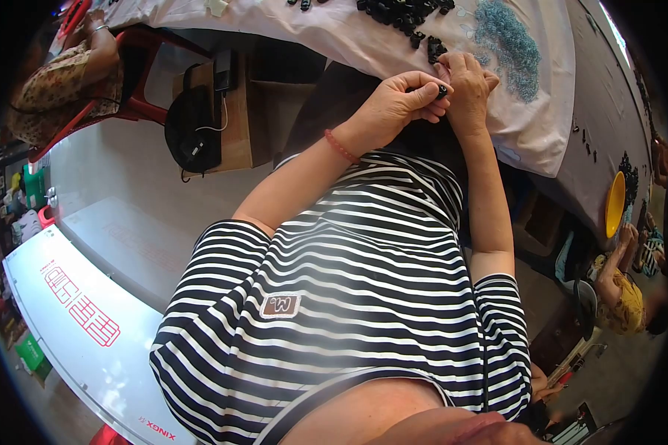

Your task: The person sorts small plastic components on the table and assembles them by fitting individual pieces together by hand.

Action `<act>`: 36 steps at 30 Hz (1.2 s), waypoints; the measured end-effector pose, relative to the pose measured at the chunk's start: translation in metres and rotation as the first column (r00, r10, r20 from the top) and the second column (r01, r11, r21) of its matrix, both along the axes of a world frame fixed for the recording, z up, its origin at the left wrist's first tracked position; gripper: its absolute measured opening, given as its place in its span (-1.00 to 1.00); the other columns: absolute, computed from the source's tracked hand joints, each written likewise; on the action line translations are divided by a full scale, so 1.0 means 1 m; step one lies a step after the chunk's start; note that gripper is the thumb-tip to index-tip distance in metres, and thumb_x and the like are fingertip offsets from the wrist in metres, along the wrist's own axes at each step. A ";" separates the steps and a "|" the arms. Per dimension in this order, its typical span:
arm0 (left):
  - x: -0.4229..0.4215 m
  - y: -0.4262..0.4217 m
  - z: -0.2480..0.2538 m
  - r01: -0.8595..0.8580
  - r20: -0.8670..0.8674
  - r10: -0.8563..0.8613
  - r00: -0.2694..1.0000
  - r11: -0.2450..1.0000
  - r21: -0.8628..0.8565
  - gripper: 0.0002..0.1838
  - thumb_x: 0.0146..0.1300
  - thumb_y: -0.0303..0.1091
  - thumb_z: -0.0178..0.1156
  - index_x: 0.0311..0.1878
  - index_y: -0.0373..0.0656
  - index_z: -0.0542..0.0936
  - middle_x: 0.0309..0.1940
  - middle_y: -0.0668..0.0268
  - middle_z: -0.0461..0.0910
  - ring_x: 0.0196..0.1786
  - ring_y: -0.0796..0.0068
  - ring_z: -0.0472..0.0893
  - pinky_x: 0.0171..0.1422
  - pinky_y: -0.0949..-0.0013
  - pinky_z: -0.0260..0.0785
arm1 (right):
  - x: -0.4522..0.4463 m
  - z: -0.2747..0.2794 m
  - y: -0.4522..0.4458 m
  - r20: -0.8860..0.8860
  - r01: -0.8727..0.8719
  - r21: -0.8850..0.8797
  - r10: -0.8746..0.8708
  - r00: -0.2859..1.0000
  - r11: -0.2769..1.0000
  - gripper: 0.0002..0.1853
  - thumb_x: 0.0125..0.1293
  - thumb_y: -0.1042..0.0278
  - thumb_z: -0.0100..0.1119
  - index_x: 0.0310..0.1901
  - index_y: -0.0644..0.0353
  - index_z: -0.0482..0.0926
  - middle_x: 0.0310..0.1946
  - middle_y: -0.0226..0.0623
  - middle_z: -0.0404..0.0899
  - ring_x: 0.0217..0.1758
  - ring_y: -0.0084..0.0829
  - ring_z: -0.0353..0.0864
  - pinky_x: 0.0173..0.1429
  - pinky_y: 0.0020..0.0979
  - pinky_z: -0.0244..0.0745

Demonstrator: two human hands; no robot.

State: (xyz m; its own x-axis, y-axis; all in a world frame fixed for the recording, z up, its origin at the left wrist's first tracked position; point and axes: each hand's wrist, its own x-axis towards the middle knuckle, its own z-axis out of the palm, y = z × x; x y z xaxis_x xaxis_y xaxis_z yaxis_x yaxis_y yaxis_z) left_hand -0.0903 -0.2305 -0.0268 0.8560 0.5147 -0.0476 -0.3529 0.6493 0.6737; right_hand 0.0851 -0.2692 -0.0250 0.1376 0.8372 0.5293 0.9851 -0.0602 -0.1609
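Observation:
My left hand point(404, 104), with a red bead bracelet point(341, 147) at the wrist, is closed around a small shiny black piece point(442, 91) between thumb and fingers. Right beside it, my right hand point(466, 85) has bent fingers brought together at the table edge; whatever is in them is too small to make out. Just beyond its fingertips, a few black pieces point(436, 50) lie on the pale cloth point(364, 44). A larger heap of black pieces point(401, 13) spreads behind them. To the right is a pile of blue-grey beads point(512, 48).
A cardboard box point(241, 130) with a black bag point(191, 126) stands left of my legs. A person sits on a red chair point(145, 70) at upper left. At right, a yellow bowl point(614, 205) is near another person in yellow point(622, 300). A white panel point(89, 334) is at lower left.

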 end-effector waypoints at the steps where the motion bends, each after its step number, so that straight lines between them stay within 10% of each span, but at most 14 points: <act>1: 0.000 0.000 0.000 0.000 0.001 0.000 1.000 1.000 -0.002 -0.66 0.51 -0.18 0.13 0.13 -0.26 0.61 -0.12 0.28 0.69 -0.09 0.53 0.67 0.05 0.45 0.57 | 0.000 0.000 0.000 -0.006 0.004 -0.006 -0.004 1.000 1.000 -0.86 0.27 0.27 0.33 -0.16 -0.01 0.62 -0.24 -0.44 0.62 -0.10 -0.37 0.61 0.06 -0.23 0.14; 11: 0.000 0.000 -0.001 -0.006 -0.004 0.006 1.000 1.000 -0.002 -0.65 0.51 -0.16 0.14 0.11 -0.25 0.61 -0.11 0.27 0.68 -0.09 0.52 0.67 0.06 0.43 0.57 | -0.001 0.006 -0.004 0.043 -0.001 -0.013 0.001 0.999 1.000 -0.87 0.30 0.24 0.30 -0.17 0.01 0.62 -0.25 -0.41 0.65 -0.16 -0.33 0.63 0.05 -0.22 0.16; 21: -0.004 -0.007 0.028 0.007 0.010 -0.007 1.000 1.000 -0.009 -0.58 0.51 -0.17 0.14 0.25 -0.27 0.56 -0.11 0.26 0.67 -0.08 0.52 0.67 0.05 0.44 0.57 | -0.019 0.079 -0.037 -0.674 0.000 0.119 0.081 0.734 0.993 -0.89 0.31 0.40 0.34 -0.19 0.21 0.70 -0.33 -0.31 0.73 -0.29 -0.41 0.67 0.05 -0.45 0.38; 27: -0.005 -0.013 0.040 -0.064 -0.017 0.066 0.998 0.992 0.113 -0.58 0.51 -0.19 0.16 0.28 -0.26 0.54 -0.06 0.25 0.68 -0.06 0.55 0.67 0.06 0.45 0.57 | -0.026 0.100 -0.055 -0.282 -0.085 0.115 0.114 0.953 0.990 -0.87 0.34 0.38 0.32 -0.11 0.12 0.72 -0.23 -0.38 0.74 -0.18 -0.51 0.65 0.13 -0.42 0.23; 36: -0.005 -0.015 0.040 -0.072 -0.037 0.078 0.996 0.986 0.153 -0.58 0.51 -0.20 0.16 0.28 -0.28 0.55 -0.04 0.25 0.69 -0.06 0.56 0.67 0.07 0.45 0.57 | -0.033 0.096 -0.056 -0.274 -0.062 0.108 0.090 0.958 0.992 -0.85 0.35 0.37 0.30 -0.08 0.06 0.72 -0.25 -0.46 0.73 -0.21 -0.52 0.63 0.12 -0.40 0.16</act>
